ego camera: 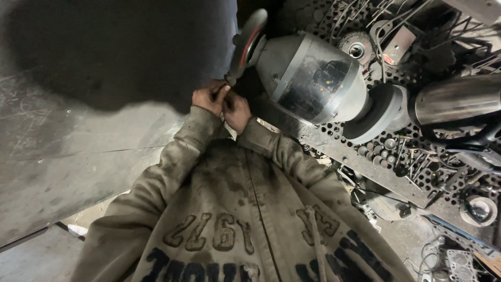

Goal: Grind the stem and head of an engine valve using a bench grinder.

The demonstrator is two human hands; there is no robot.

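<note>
Right now your two hands are drawn close together just below the grinding wheel [249, 44] at the near end of the bench grinder [313, 78]. Your left hand [209, 98] sits at about nine o'clock from your right hand [237, 110], and the two touch each other. Both are curled, fingertips pressed together around something small; what they pinch is hidden between the fingers, so you cannot tell its kind or shape. The fingertips of your left hand reach up to the lower edge of the wheel, at roughly twelve o'clock from your knuckles.

The grinder's grey motor housing lies at two o'clock from your hands, its second wheel [378, 112] further on at three o'clock. It stands on a perforated metal table [334, 143] strewn with bolts and small steel parts. At four o'clock along that table edge lies a round metal ring [479, 209]. A dark steel sheet [78, 130] fills the space from nine to eleven o'clock. Your stained grey sweatshirt sleeves [271, 146] run back from both wrists toward six o'clock.
</note>
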